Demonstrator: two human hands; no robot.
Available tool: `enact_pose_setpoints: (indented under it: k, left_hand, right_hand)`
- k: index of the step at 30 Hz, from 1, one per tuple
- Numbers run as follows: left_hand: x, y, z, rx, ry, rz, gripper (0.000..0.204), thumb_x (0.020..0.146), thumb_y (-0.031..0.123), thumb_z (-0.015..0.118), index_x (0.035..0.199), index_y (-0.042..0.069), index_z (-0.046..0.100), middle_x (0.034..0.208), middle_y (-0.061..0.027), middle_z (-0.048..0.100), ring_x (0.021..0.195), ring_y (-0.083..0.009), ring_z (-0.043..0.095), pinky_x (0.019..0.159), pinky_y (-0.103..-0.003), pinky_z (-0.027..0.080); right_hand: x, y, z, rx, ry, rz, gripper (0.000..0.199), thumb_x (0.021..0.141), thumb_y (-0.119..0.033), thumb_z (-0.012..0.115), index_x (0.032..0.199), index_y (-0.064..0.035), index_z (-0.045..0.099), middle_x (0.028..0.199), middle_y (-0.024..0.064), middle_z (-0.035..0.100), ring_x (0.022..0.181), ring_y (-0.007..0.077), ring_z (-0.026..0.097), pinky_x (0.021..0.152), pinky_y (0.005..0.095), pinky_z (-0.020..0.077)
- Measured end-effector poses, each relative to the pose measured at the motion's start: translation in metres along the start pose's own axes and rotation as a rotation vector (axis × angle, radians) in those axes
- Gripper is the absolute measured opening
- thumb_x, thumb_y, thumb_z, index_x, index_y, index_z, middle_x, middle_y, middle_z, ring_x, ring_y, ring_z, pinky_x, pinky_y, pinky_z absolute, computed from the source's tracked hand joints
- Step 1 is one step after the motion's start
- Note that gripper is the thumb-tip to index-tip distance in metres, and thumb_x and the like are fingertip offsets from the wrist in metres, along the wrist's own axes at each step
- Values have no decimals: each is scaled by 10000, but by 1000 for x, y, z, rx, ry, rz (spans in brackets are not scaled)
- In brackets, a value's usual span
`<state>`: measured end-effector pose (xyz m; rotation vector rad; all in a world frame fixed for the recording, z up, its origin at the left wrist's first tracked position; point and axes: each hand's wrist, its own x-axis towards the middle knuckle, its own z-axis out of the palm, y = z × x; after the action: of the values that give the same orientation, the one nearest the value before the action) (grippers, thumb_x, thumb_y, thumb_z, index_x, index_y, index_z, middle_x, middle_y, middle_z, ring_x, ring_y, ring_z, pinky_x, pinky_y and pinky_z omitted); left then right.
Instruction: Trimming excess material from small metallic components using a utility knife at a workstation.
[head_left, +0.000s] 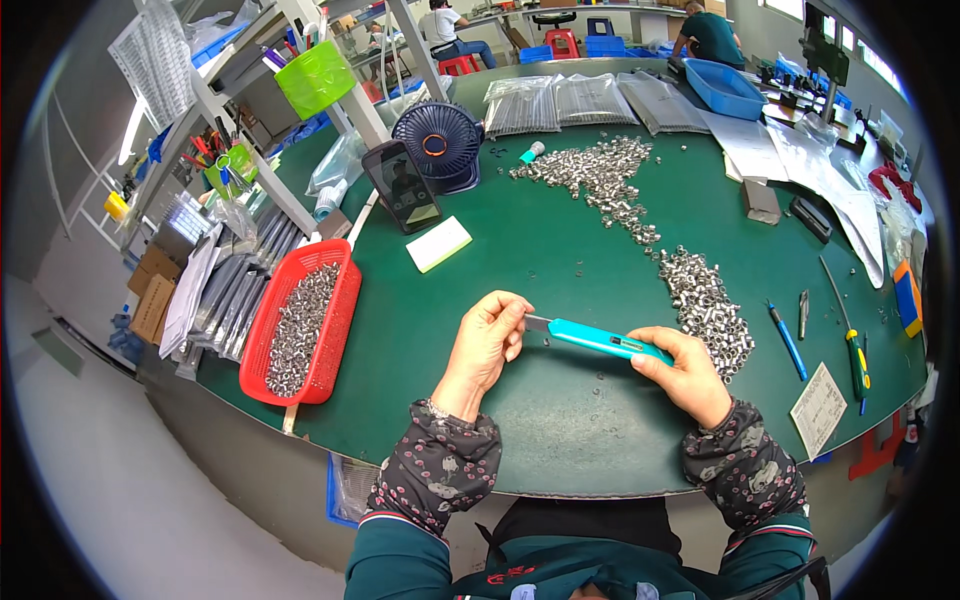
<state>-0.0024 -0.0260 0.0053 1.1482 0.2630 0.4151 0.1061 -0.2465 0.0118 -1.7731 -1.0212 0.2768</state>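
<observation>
My right hand (687,375) grips a teal utility knife (605,340) by its handle end, with the blade pointing left. At the blade's tip my left hand (486,340) is closed in a pinch; whatever sits between its fingertips is too small or hidden to name. Both hands are raised over the near middle of the green table (560,440). Just beyond my right hand lies a heap of small metal rings (703,305). A larger spread of similar metal pieces (600,172) reaches back from it. To the left, a red plastic basket (345,310) holds many more.
A phone (402,187) leans by a dark blue fan (436,142), with a pale notepad (438,244) nearby. On the right lie a blue pen (787,343), a screwdriver (858,368) and a paper slip (818,412). A blue tray (724,88) stands at the back. Two people sit farther off.
</observation>
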Motion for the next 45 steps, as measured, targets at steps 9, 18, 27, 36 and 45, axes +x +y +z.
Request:
enact_pose_setpoints:
  k: [9, 18, 27, 36, 45]
  left_hand:
    - [1, -2, -3, 115, 6, -30, 226, 844, 241, 531, 731, 47, 500, 557, 34, 377, 419, -26, 300, 349, -157, 242]
    - [1, -2, -2, 146, 33, -103, 262, 857, 271, 507, 687, 73, 476, 548, 50, 332, 429, -31, 248, 355, -165, 229]
    - [0, 0, 2, 110, 40, -228, 298, 834, 311, 539, 660, 81, 465, 582, 31, 383, 426, -22, 274, 341, -159, 223]
    - [1, 1, -6, -79, 107, -253, 313, 850, 306, 511, 644, 75, 469, 517, 47, 336, 399, -32, 253, 339, -169, 223]
    - [2, 0, -8, -187, 43, -207, 239, 863, 258, 495, 761, 43, 507, 619, 12, 412, 459, -34, 321, 372, -161, 263]
  right_hand:
    - [-4, -14, 1, -333, 156, -207, 243, 714, -185, 623, 923, -70, 580, 652, 82, 463, 552, 245, 495, 501, 332, 396]
    - [-4, -21, 2, -527, 238, -371, 294, 656, -135, 649, 930, -78, 561, 644, 69, 423, 544, 224, 467, 472, 330, 373]
    - [-3, -19, -1, -761, 340, -681, 307, 589, -100, 646, 893, -78, 602, 646, 33, 411, 522, 174, 400, 440, 283, 334]
    - [0, -16, -6, -560, 411, -539, 344, 580, -49, 667, 913, -69, 583, 690, 66, 449, 574, 223, 471, 473, 324, 373]
    - [1, -10, -7, -555, 330, -221, 292, 661, -94, 644, 938, -68, 555, 712, 95, 469, 601, 268, 507, 514, 350, 391]
